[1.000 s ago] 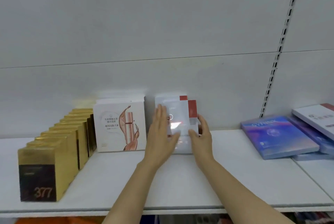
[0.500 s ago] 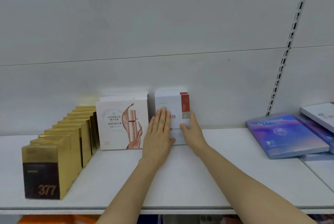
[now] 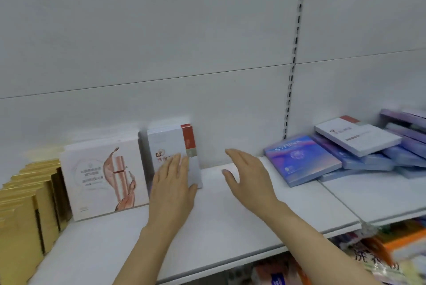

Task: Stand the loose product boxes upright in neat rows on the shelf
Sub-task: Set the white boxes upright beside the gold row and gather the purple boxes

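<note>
Left of the left hand [image 3: 174, 183] stand gold boxes [image 3: 30, 201] in a row, then a white box with a pink swirl [image 3: 103, 174]. That hand lies flat, fingers straight, against the face of the upright white-and-red boxes [image 3: 171, 146], gripping nothing. If it lifts off carelessly, I'd guess the front box could tip forward. The right hand [image 3: 247, 176] hovers beside it above the shelf [image 3: 230, 227], fingers spread and empty. Well right of it, flat blue boxes [image 3: 302, 160] lie stacked, liable to slide if pulled from below.
</note>
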